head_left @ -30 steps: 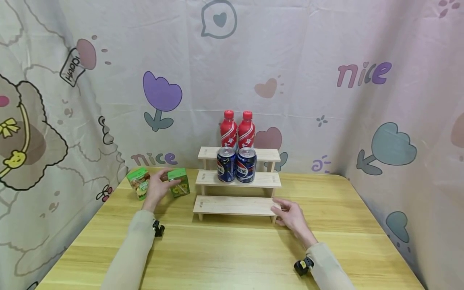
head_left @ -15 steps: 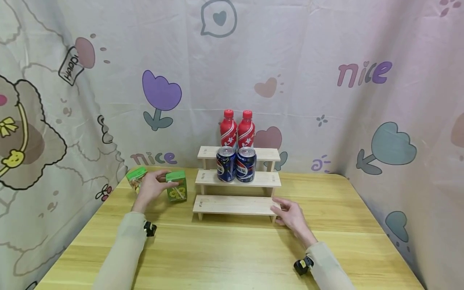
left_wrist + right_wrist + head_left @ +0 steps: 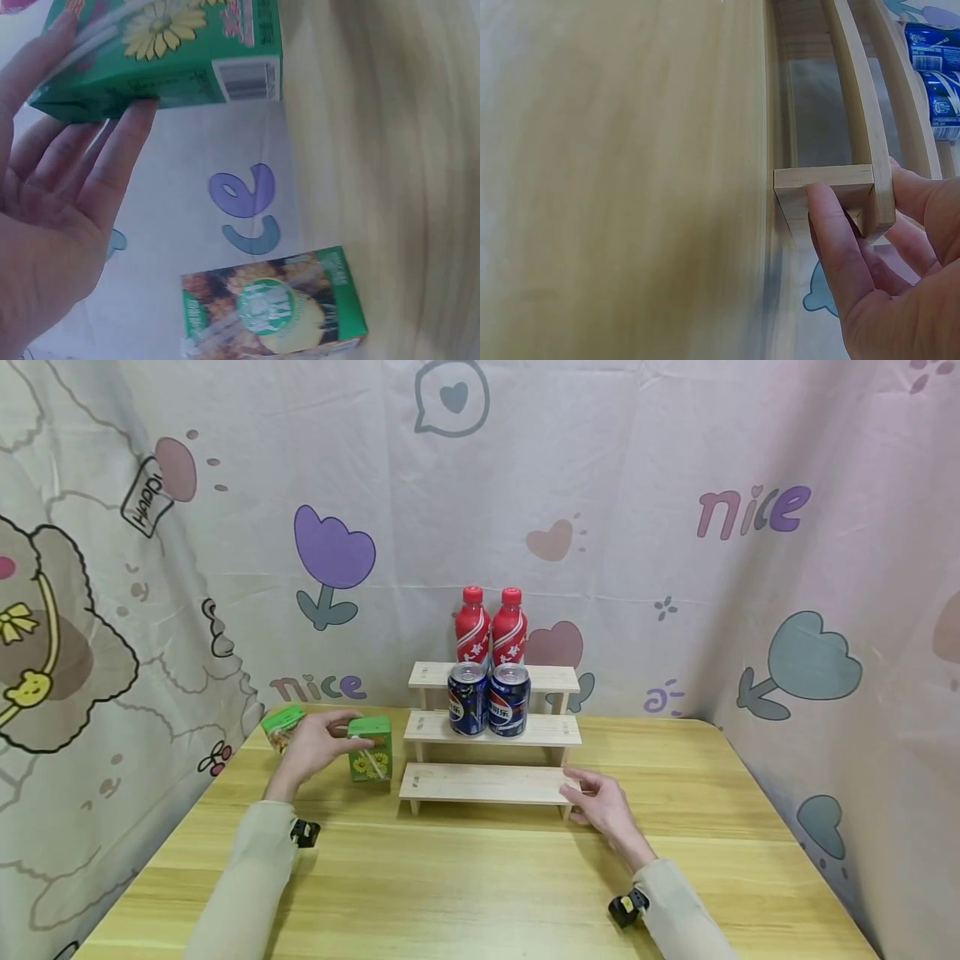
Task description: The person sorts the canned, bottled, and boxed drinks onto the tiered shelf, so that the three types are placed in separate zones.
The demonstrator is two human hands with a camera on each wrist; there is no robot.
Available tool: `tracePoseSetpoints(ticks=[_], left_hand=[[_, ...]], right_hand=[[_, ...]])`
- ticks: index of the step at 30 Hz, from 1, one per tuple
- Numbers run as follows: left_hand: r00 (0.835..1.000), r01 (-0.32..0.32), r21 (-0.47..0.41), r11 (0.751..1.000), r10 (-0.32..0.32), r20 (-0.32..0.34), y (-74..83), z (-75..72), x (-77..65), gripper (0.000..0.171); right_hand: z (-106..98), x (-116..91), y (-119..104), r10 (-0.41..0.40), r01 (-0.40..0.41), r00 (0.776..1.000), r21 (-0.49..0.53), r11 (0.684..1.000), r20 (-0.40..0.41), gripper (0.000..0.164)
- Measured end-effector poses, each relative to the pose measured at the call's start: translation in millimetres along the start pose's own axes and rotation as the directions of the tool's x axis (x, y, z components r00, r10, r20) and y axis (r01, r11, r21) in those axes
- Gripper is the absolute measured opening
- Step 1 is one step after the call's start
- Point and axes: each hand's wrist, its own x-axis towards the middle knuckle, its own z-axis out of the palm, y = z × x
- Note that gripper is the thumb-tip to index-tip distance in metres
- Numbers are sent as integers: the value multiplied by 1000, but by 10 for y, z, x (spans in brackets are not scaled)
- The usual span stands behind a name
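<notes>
My left hand (image 3: 317,745) pinches a green drink carton (image 3: 372,762) printed with yellow flowers, thumb on its front and fingers behind. In the left wrist view a straw lies slantwise on that carton's face. A second drink carton (image 3: 262,304), brown and green, stands at the table's left, partly hidden behind my left hand in the head view. On the other side, my right hand (image 3: 603,806) grips the right end of the lowest step of a three-step wooden rack (image 3: 480,783). The right wrist view shows its thumb over the board and a finger against the leg.
Two blue cola cans (image 3: 509,703) stand side by side on the middle step. Behind them, two red bottles (image 3: 473,627) stand on the top step. A patterned cloth (image 3: 630,460) hangs behind the wooden table (image 3: 465,893) and along its sides.
The flowered carton has come slightly nearer and turned its front towards me. My left hand has shifted left, covering more of the other carton. My right hand stays on the rack.
</notes>
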Motion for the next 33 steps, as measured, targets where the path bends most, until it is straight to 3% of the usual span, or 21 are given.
tracePoseSetpoints(ticks=[13,21,28,33], left_hand=[[995,-57,-67,996,62,80,226,-12,-57,63],[995,-56,-74,996,62,73,306,27,-78,65],[989,-112,-141,984,123,75,397,169,-58,54],[986,-156,-127,980,163,48,468,303,-61,50]], right_hand=[[12,3,-2,6,-6,1000,11,1000,1,46],[1,3,5,7,-7,1000,10,1000,2,46],[-5,14,13,15,-15,1000,17,1000,4,48],[-5,4,10,13,-13,1000,14,1000,4,48]])
